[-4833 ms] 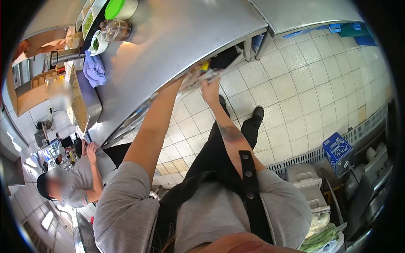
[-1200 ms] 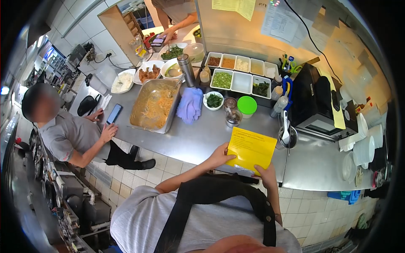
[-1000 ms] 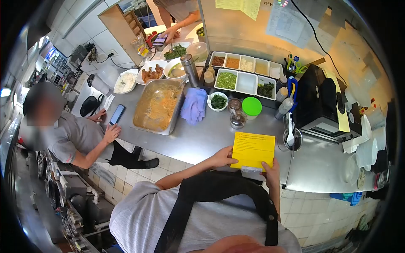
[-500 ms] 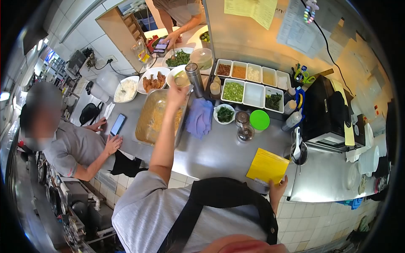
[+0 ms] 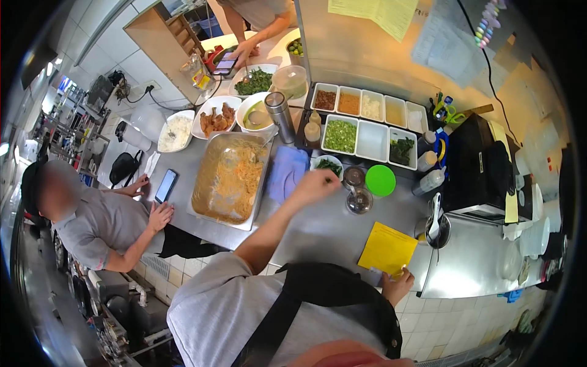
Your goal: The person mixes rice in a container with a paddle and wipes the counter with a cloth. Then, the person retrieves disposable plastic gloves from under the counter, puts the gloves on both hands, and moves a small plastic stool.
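My left hand (image 5: 315, 186) is over the steel counter, its fingers curled in; what is in them, if anything, I cannot make out. Just beyond it is a small white bowl of chopped greens (image 5: 330, 164), partly hidden by the hand. Two glass jars stand right of the fingers, the nearer jar (image 5: 359, 200) close to them. A green round lid (image 5: 380, 180) is beside the jars. At the counter's front edge my right hand (image 5: 398, 285) grips the lower corner of a flat yellow paper (image 5: 387, 248).
Left of my arm is a metal tray of shredded orange food (image 5: 235, 177), beside a folded purple cloth (image 5: 288, 171). Behind are a steel flask (image 5: 279, 115), food bowls and white topping containers (image 5: 372, 142). At left, a co-worker (image 5: 104, 214) touches a phone (image 5: 166, 185); another person's hand holds a phone at the back.
My left hand has moved right and nearer, from above the bowl with a ladle behind the tray to beside the jars. My right hand stays on the yellow paper.
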The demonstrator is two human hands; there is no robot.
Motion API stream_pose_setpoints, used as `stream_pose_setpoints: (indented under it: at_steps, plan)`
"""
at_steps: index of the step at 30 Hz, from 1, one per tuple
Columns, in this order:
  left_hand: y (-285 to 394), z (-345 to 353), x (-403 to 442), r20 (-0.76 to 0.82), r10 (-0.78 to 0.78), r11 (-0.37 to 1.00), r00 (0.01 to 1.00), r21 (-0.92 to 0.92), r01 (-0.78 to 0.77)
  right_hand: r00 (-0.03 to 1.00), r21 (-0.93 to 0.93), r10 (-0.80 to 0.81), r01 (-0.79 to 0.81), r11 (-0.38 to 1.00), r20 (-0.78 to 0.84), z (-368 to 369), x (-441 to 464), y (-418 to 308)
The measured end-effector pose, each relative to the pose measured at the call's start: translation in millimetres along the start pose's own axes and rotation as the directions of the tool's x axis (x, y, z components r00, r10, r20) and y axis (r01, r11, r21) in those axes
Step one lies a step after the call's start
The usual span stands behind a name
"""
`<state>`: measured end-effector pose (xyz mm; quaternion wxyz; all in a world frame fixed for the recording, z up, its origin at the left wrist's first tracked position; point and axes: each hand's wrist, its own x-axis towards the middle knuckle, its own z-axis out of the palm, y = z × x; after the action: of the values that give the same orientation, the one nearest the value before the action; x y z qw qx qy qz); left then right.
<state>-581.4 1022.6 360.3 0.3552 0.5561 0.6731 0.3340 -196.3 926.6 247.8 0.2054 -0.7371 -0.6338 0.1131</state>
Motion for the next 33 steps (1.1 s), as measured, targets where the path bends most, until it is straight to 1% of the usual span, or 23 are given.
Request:
stream_pose_setpoints:
  at_steps: [1,3,4,5,8,9,11,12,15,18,21,24,27,29,33]
  plan:
    - [-4.0,18.0,-6.3,0.039,0.022,0.997,0.999,0.068,-0.025,1.000,0.017,0.010,-0.011,1.000,0.020,0.1,-1.7,-0.3]
    - [-8.7,45.6,-16.3,0.184,0.065,0.998,0.981,0.015,-0.069,0.998,0.077,0.054,-0.057,0.995,0.042,10.1,-2.1,6.1]
    - [-17.8,60.5,-21.4,0.212,0.121,0.992,0.970,0.005,-0.125,0.995,0.109,0.081,-0.087,0.990,0.057,14.9,-6.3,10.5]
    - [-25.4,68.9,-21.6,0.238,0.183,0.982,0.954,0.001,-0.188,0.999,0.145,0.033,-0.036,0.989,0.020,15.3,-6.9,8.5]
    - [-10.3,70.7,-33.2,0.327,0.056,0.998,0.943,-0.014,-0.054,0.995,0.163,0.065,-0.076,0.984,0.073,17.4,-6.5,7.3]
    - [-13.9,72.3,-32.4,0.318,0.075,0.997,0.945,-0.008,-0.076,0.995,0.167,0.082,-0.091,0.982,0.059,14.1,-6.5,0.4]
    - [-23.7,76.3,-33.1,0.295,0.107,0.994,0.950,-0.005,-0.111,0.990,0.110,0.083,-0.095,0.989,0.114,16.5,-7.9,3.5]
    - [-22.3,73.1,-32.9,0.293,0.098,0.995,0.951,-0.001,-0.102,0.987,0.082,0.085,-0.097,0.992,0.138,18.7,-8.5,5.1]
    - [-21.3,63.1,-30.5,0.288,0.087,0.995,0.954,0.011,-0.094,0.999,0.077,-0.028,0.025,0.997,0.043,28.4,-19.5,7.3]
    - [-28.4,62.8,-29.3,0.265,0.089,0.996,0.960,0.003,-0.093,0.999,0.191,-0.029,0.023,0.981,0.032,36.5,-26.1,8.7]
    - [-27.2,59.0,-28.2,0.258,0.096,0.995,0.961,-0.014,-0.095,0.998,0.146,-0.013,0.004,0.989,0.060,33.5,-23.1,6.4]
    - [-25.4,59.0,-27.1,0.263,0.124,0.992,0.957,-0.013,-0.125,0.994,0.182,0.003,-0.023,0.983,0.107,23.3,-19.1,-1.3]
    - [-22.3,61.0,-28.2,0.281,0.121,0.993,0.952,-0.019,-0.120,0.996,0.205,-0.073,0.061,0.977,0.051,25.5,-18.9,4.6]
    - [-20.9,61.5,-29.2,0.294,0.128,0.991,0.947,-0.011,-0.131,0.994,0.177,-0.108,0.101,0.979,0.030,25.3,-18.6,3.9]
    - [-17.5,62.1,-29.4,0.311,0.133,0.991,0.941,-0.021,-0.133,0.987,0.181,-0.159,0.154,0.971,0.014,20.2,-16.1,-5.3]
